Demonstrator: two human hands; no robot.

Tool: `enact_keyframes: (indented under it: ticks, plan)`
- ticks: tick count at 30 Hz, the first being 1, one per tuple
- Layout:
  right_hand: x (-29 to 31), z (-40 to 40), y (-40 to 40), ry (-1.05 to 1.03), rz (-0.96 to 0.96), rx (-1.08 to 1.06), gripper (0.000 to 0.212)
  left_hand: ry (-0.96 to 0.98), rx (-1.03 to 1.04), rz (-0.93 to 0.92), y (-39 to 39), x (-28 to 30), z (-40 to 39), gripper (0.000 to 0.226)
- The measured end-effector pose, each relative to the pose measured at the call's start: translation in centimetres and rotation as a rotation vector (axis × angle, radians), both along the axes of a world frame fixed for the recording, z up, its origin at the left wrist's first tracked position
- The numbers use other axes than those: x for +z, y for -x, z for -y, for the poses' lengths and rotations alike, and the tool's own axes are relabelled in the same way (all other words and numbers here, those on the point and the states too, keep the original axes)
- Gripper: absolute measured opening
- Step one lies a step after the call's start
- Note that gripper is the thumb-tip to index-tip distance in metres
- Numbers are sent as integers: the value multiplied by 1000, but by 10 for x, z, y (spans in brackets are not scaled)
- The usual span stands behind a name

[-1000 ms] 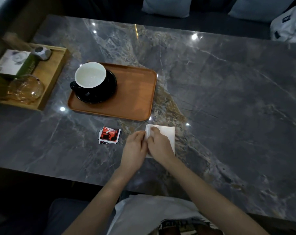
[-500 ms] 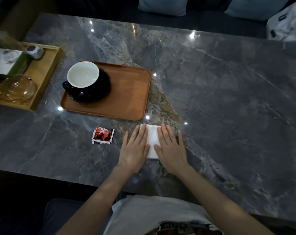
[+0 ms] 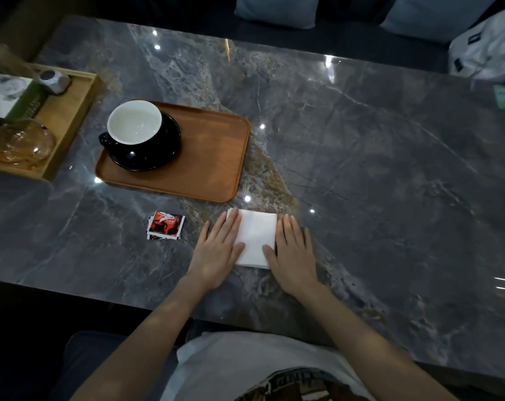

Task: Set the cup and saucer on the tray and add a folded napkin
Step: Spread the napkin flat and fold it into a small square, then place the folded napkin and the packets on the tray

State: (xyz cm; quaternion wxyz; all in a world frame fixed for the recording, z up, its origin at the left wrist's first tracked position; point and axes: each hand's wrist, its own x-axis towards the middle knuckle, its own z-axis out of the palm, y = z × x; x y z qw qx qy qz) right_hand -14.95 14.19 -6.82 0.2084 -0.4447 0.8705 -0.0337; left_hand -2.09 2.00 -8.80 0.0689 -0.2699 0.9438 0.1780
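Observation:
A black cup with a white inside [image 3: 134, 122] stands on a black saucer [image 3: 158, 151], on the left half of a brown wooden tray [image 3: 210, 166]. A white folded napkin [image 3: 257, 237] lies flat on the grey marble table just in front of the tray's near right corner. My left hand [image 3: 218, 250] lies flat on the napkin's left edge, fingers spread. My right hand [image 3: 294, 254] lies flat at its right edge, thumb on the paper. Neither hand grips anything.
A red and black sachet pile [image 3: 165, 228] lies left of my left hand. A light wooden box tray [image 3: 69, 117] at the far left holds an amber glass [image 3: 19, 143], a tissue pack and a small grey object. Cushions and a white bag [image 3: 488, 50] sit beyond the table.
My hands went from pinching the napkin's left edge to lying flat on it, then slid apart to its two sides, uncovering the middle.

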Motion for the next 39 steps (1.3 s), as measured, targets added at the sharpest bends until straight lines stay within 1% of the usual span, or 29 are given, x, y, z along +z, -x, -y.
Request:
enact_keyframes:
  ticks: [2,4,5,7,9,11,13,15,16,18,19,20,21,23,25,27,30,31,32,33,35,37,39]
  plan:
    - [0,1,0,23,76,-35,80,-28,6,-7,0,1,1,70]
    - [2,2,1,47,214,-95,69,-58,18,-13,-1,2,1,69]
    - [5,4,1,75,286,-133,67,-85,31,-14,-1,2,0,68]
    - [11,5,0,238,448,-225,66,-146,59,-29,-3,2,1,68]
    - [19,8,-7,421,680,-328,63,-188,62,-48,-5,3,1,68]
    - [26,10,-15,511,865,-440,63,-224,59,-78,-8,7,2,69]
    - [34,15,-18,546,892,-523,58,-258,73,-127,-9,17,5,73]
    - [46,26,-12,510,819,-519,48,-286,98,-213,-7,32,16,79]
    - [55,32,-7,479,796,-497,40,-335,118,-253,-4,42,24,83]
    - [73,48,6,436,817,-419,25,-546,172,-306,1,61,47,82]
    - [82,56,11,422,841,-380,18,-680,198,-325,4,72,60,75]
    - [90,66,16,397,861,-361,16,-795,220,-329,8,79,73,66]
    - [97,75,21,372,885,-365,17,-888,236,-326,12,86,85,58]
    - [109,94,32,332,935,-390,20,-1056,290,-295,15,96,109,51]
    - [117,112,41,324,997,-408,13,-1229,357,-265,16,102,130,45]
    - [119,129,48,359,1050,-487,11,-1338,375,-238,18,105,150,42]
    - [111,152,55,496,1123,-672,5,-1473,411,-228,27,106,177,52]
    - [109,158,56,552,1155,-731,9,-1513,436,-240,31,106,185,50]
    - [105,163,57,602,1183,-783,15,-1524,472,-259,35,106,191,44]
    - [101,169,58,645,1211,-839,16,-1502,523,-281,39,106,197,38]
    - [93,180,60,709,1236,-952,12,-1398,610,-337,47,102,204,34]
    - [84,191,61,757,1176,-1067,12,-1277,674,-395,57,94,207,34]
    - [74,204,64,763,1026,-1151,17,-1147,701,-446,67,85,208,36]
